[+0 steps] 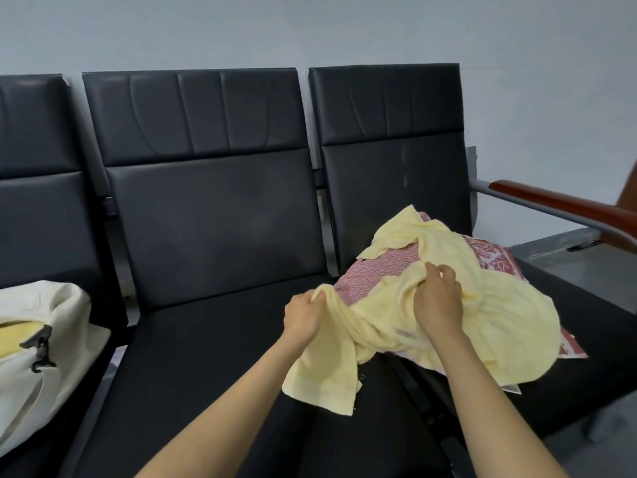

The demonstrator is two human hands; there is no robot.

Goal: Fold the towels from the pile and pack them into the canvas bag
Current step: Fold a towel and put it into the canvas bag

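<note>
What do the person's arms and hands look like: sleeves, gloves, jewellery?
Both arms are bare to the frame's edge, with no sleeves in view. The left hand and right hand wear no gloves; no ring, watch or bracelet shows.

Left of my left hand (pixel 303 317) the canvas bag (pixel 51 322) is cut off; under my right hand (pixel 437 301) the yellow towel (pixel 499 305) hides most of the pink towels (pixel 365 274).

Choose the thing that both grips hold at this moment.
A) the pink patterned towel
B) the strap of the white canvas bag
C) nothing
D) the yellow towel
D: the left grip and the right grip each pinch a bunched fold of the yellow towel, which lies over the pink patterned towel.
</note>
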